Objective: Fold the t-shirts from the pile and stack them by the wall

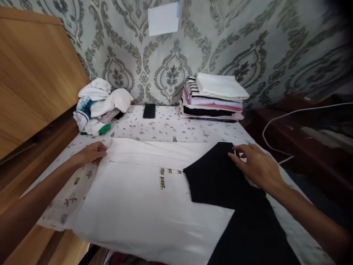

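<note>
A white and black T-shirt [132, 198] is spread sideways across the table, its far side folded over in a long strip. Dark lettering on the white front is partly covered by that fold. My left hand [95, 152] has its fingers closed on the white fabric at the fold's left end. At the other end, my right hand [255, 165] holds the edge of the black section between thumb and fingers; its other fingers are partly hidden. The near part of the shirt hangs toward me over the table's front edge.
A crumpled heap of clothes [102, 105] lies at the back left, beside a wooden cabinet [35, 70]. A black phone [149, 110] rests near the patterned wall. A stack of folded clothes [215, 97] stands at the back right. A white cable [266, 127] loops beyond the table's right side.
</note>
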The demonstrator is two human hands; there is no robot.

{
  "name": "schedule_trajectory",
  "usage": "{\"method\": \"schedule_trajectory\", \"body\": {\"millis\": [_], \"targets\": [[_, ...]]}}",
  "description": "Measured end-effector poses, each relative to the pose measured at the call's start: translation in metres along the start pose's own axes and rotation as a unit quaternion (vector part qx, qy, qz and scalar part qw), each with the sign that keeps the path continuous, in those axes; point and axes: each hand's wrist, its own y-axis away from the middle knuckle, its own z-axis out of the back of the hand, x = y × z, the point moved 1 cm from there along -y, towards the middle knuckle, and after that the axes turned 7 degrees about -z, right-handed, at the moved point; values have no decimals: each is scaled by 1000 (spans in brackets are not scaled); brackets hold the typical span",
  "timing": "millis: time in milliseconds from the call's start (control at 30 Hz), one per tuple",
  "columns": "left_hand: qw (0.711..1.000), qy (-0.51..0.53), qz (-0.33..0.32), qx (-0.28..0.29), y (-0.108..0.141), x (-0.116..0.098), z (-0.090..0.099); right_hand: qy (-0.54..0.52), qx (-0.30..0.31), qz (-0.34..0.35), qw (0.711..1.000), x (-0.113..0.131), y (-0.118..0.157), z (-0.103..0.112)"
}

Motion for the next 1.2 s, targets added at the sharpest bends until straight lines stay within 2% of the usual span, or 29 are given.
{"method": "schedule_trajectory", "body": {"millis": [67,133,267,400,500,600,767,867,967,1067,1133,1200], "targets": [[995,-67,-56,-57,-5,-2,2,-15,20,-6,1000,2,-15,2],[978,-128,-127,-107,-9,-5,-3,-31,28,-45,998,-1,-28,3],[949,-187,-239,-88,-20,-13,-27,-40,52,-153,986,-21,-43,1],[922,-196,-316,-104,-50,-25,-41,-31,74,-181,980,-28,-52,-7],[922,-196,-319,-99,-80,-30,-38,-23,88,-183,979,-21,-61,-12],[935,-190,-299,-30,-95,-34,-31,-16,100,-186,977,-15,-69,-16],[945,-214,-242,53,-87,-46,-22,-14,107,-155,982,-22,-81,-26],[947,-224,-208,100,-83,-51,-16,8,136,-95,986,-29,-88,-35],[932,-237,-228,154,-84,-51,-9,36,144,-22,989,-30,-91,-40],[922,-244,-266,140,-88,-43,-1,33,75,10,997,-31,-88,-40],[924,-242,-274,112,-94,-36,4,33,34,-8,999,-34,-85,-42],[926,-251,-261,106,-100,-28,7,40,27,-30,998,-35,-81,-44]]}}
